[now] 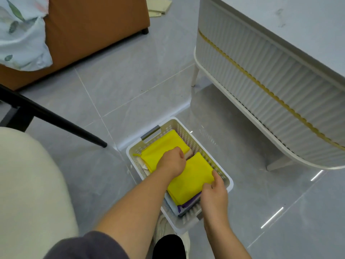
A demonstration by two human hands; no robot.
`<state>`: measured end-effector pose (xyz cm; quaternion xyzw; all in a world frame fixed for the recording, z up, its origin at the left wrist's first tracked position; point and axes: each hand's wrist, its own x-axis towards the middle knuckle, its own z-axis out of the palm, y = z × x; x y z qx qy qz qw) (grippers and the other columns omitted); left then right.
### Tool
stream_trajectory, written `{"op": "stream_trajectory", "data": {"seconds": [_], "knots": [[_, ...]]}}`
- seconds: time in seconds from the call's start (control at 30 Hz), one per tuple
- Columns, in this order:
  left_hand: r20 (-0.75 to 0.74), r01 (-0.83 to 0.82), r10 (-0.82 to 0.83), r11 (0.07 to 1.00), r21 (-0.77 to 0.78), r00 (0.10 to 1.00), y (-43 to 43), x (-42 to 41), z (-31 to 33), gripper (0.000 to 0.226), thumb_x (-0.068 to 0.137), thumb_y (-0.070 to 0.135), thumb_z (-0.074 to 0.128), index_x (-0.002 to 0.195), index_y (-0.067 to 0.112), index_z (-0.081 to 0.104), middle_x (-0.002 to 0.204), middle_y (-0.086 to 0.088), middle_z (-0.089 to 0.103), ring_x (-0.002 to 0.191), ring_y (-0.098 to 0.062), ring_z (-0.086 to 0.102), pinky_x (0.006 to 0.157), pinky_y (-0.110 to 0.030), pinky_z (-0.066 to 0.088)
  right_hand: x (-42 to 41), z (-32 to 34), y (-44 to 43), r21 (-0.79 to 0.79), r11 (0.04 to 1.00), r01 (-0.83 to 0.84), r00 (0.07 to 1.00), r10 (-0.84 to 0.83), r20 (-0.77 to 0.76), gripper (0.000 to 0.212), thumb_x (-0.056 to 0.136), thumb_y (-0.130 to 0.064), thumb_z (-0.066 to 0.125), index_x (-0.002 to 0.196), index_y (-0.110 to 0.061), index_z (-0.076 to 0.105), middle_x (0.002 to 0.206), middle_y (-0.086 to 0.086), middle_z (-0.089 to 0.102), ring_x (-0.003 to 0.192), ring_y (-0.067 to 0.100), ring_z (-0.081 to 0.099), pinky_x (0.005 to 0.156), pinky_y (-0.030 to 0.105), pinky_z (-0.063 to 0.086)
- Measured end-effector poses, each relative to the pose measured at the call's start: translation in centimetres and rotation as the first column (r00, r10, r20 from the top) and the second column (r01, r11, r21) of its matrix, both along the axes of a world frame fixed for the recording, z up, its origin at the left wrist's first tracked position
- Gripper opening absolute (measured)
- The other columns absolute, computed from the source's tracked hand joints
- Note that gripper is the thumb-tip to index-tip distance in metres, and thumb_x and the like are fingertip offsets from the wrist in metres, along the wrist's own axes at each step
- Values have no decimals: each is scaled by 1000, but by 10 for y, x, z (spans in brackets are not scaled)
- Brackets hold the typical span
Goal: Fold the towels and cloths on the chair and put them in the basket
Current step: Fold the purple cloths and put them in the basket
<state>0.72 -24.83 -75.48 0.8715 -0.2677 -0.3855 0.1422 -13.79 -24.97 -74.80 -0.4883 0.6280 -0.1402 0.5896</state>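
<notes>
folded yellow cloth (190,176) going into the white basket (231,184), near end, on top of a purple cloth (188,204). it looks light, soft and floppy, so take it by the edges. right hand (214,193) pinches the near corner. left hand (171,161) is curled at the far edge, grip hidden. long side looks to run across the basket.
</notes>
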Motion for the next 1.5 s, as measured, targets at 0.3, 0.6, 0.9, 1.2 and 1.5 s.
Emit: {"op": "stream_trajectory", "data": {"seconds": [0.3,0.6,0.9,1.2,1.5], "knots": [[-512,81,23,980,181,858,18,-15,1,10,95,17,51,98,10,57,74,-3,60,59,-11,55,54,-24,45,28,-21,-81,246,836,-491,849,522,-81,31,90,6,36,85,-17,56,74,7,59,59,17,49,51,22,36],[-409,214,-79,931,295,909,17,-26,-29,36,96,10,35,131,6,45,121,-20,51,102,-30,52,90,-42,47,47,-68,-77,152,729,-668,688,682,-248,33,83,0,38,102,-25,48,73,-3,39,79,23,44,50,24,26],[-489,185,38,898,400,872,18,-6,34,43,98,26,35,133,1,35,119,-11,56,96,-29,61,93,-48,49,43,-4,-77,105,762,-639,733,644,-219,39,80,9,37,82,-26,55,64,9,43,53,22,41,48,28,37],[-84,70,-68,997,28,994,97,4,227,29,96,12,36,115,1,56,97,-7,65,67,-21,61,57,-27,46,59,180,2,-189,792,-581,805,594,15,28,86,9,40,99,-8,59,75,13,51,56,18,44,51,25,37],[261,-207,288,932,-297,921,323,16,337,14,88,22,43,86,24,57,88,8,64,81,-14,62,65,-28,49,94,302,170,-348,595,-725,596,795,117,26,88,0,40,88,-18,59,82,2,59,61,13,53,55,25,43]]}}
